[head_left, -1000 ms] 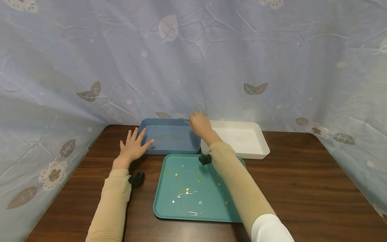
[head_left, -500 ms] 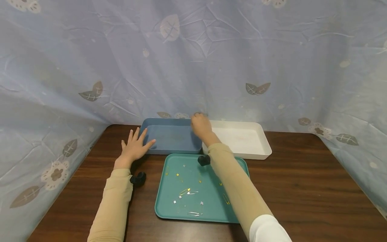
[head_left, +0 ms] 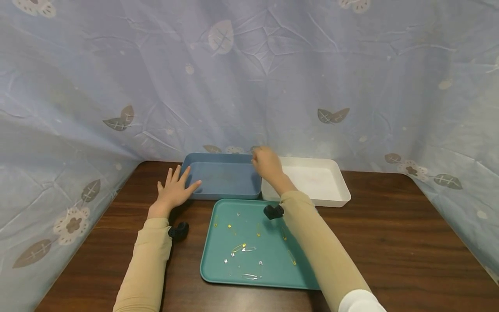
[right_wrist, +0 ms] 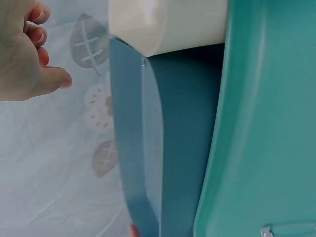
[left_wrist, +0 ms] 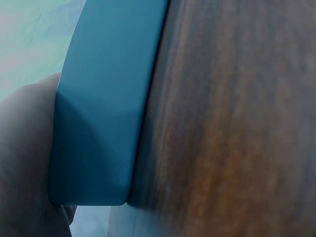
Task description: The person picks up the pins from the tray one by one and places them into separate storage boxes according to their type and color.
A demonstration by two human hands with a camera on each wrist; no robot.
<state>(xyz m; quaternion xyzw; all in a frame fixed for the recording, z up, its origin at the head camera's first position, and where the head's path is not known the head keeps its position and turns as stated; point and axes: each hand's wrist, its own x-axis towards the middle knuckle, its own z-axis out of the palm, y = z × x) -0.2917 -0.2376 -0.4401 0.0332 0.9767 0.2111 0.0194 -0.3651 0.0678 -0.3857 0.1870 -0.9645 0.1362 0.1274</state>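
My left hand [head_left: 173, 190] lies with spread, straight fingers at the left end of a shallow blue tray [head_left: 220, 196]. In the left wrist view, this hand rests against the blue tray's wall [left_wrist: 103, 98]. My right hand [head_left: 268, 165] hovers near the back, over where the blue and white trays meet. The right wrist view shows its fingers [right_wrist: 37, 34] loosely curled, the thumb apart and nothing between them. A small silver piece [right_wrist: 144, 62] shows inside the blue tray there. Several yellow safety pins [head_left: 238, 248] and silver safety pins [head_left: 250, 276] lie scattered on a green tray.
A white tray [head_left: 326, 202] stands directly right of the blue one. The green tray [head_left: 218, 271] sits in front of both, partly beneath my right forearm. Behind them hangs a patterned curtain [head_left: 296, 86]. Dark wooden tabletop [head_left: 397, 242] extends to the right.
A second ago my right hand pinched a thin silver safety pin over the blue tray's back right corner; now its fingers have let go and it has shifted right. My left hand stays put.
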